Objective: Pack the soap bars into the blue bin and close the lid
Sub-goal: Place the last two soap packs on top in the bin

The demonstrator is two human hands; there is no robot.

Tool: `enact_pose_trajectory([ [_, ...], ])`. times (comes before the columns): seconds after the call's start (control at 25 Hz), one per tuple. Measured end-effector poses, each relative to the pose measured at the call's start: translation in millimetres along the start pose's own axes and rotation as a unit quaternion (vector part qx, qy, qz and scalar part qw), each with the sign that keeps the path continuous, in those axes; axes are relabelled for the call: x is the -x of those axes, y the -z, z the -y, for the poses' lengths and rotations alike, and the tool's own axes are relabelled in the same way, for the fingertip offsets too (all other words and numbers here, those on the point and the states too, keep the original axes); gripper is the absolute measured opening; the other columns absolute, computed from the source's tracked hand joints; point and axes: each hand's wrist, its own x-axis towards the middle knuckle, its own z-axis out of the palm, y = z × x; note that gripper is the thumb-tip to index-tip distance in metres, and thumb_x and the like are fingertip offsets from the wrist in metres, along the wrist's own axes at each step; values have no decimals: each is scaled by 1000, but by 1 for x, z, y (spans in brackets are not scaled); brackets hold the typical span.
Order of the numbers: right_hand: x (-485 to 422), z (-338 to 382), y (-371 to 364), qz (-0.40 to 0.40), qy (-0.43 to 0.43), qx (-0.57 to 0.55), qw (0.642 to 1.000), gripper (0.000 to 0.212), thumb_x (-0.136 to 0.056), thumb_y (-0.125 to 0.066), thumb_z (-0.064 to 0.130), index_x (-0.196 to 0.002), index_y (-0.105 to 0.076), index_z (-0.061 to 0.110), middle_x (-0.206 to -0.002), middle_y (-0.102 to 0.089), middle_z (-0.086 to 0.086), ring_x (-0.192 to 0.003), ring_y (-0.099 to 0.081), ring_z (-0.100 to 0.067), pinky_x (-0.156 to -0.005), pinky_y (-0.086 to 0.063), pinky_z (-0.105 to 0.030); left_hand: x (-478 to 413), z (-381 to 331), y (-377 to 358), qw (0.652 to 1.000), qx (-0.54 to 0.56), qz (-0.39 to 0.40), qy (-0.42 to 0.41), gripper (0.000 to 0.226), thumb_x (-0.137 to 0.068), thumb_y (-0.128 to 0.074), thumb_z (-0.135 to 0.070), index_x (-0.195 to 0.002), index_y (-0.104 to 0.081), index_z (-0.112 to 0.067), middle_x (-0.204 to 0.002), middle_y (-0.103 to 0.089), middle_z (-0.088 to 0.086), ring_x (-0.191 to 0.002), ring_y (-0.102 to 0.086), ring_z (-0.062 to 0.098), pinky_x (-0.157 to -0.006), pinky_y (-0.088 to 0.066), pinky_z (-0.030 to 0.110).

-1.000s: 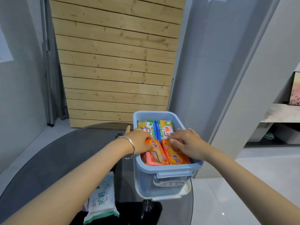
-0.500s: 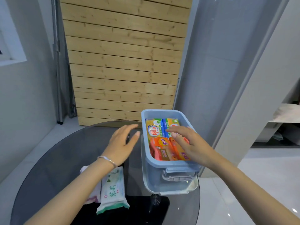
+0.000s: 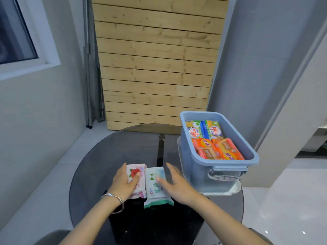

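The blue bin point(image 3: 224, 164) stands open at the table's right edge. Inside lie two yellow-and-green soap bars point(image 3: 205, 129) at the back and two orange soap bars point(image 3: 219, 149) in front. On the glass table near me lie a pink soap bar point(image 3: 137, 174) with a red rose print and a white-and-green soap bar point(image 3: 155, 188), side by side. My left hand point(image 3: 122, 184) clasps the pink bar, fingers on its left edge and thumb on top. My right hand point(image 3: 178, 186) hovers spread over the green bar's right side, thumb touching it.
A white plastic piece point(image 3: 230, 190) sits under the bin. The round dark glass table point(image 3: 99, 165) has a black base below its middle. A wooden slat panel point(image 3: 155, 68) leans against the wall behind. Pale floor lies to the right.
Both hands have left the bin and come down to the two soap bars on the table near me. My view has swung left, so the bin now sits at the right.
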Motion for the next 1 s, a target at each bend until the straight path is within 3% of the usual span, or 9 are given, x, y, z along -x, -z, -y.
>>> enact_pose_trajectory([
  [0.08,-3,-13,-16,-7,-87,12,996,74,-92,-47,51,-149,-22,13,-160,-14,-7,-148,-9,-20,-116,-11,-30,0,12,-7,995,-83,16,46,55,-90,-47,-42,-128,-40,-2,-140,-40,21,-139,-25,36,-115,-19,42],
  [0.2,-7,-11,-39,-19,-75,38,996,56,-94,-48,41,-145,-36,19,-156,-26,-10,-147,-12,-25,-118,-9,-34,2,16,-15,990,-135,28,21,56,-94,-37,-42,-140,-34,-11,-153,-29,14,-146,-6,30,-118,1,35],
  [0.28,-10,-5,-50,-63,-57,-21,996,46,-94,-51,28,-138,-45,14,-144,-42,-11,-139,-29,-27,-116,-21,-35,9,11,-17,999,-38,0,-25,42,-94,-44,-29,-133,-42,-14,-143,-42,14,-141,-22,33,-118,-10,37],
  [0.32,-9,-5,-52,-81,-60,-72,992,42,-94,-52,22,-134,-48,11,-138,-48,-11,-134,-38,-26,-113,-29,-36,14,8,-17,999,31,-14,-41,33,-93,-47,-23,-126,-45,-18,-133,-50,15,-131,-38,34,-112,-28,40],
  [0.4,-6,-7,-50,-93,-74,-170,978,34,-94,-51,14,-128,-51,11,-130,-55,-10,-120,-54,-22,-102,-44,-35,22,4,-14,989,135,-37,-37,30,-91,-50,-19,-120,-41,-24,-115,-60,10,-98,-63,26,-81,-55,41],
  [0.52,2,-4,-47,-82,-81,-243,963,29,-95,-49,8,-124,-52,12,-121,-63,-6,-105,-62,-17,-84,-51,-23,30,1,-10,978,196,-67,-26,42,-90,-54,-28,-127,-34,-24,-110,-60,1,-80,-66,15,-64,-59,42],
  [0.68,15,10,-26,-98,-30,-316,943,37,-95,-51,8,-131,-47,15,-125,-62,-7,-112,-62,-19,-92,-52,-29,27,-17,-6,955,284,-71,-52,38,-90,-55,-27,-123,-37,-30,-109,-60,0,-82,-65,10,-51,-58,31],
  [0.84,28,39,30,-104,102,-327,934,48,-93,-57,9,-133,-42,30,-122,-64,2,-102,-66,-5,-77,-55,-19,15,-73,15,927,359,-76,-79,32,-88,-56,-29,-116,-42,-28,-100,-62,-1,-77,-67,14,-45,-55,28],
  [1.0,28,46,116,-123,137,-317,930,46,-87,-65,14,-127,-51,35,-104,-75,0,-89,-73,-14,-71,-58,-28,0,-142,27,916,383,-30,-118,37,-84,-61,-38,-116,-49,-24,-95,-65,1,-69,-71,11,-47,-56,26],
])
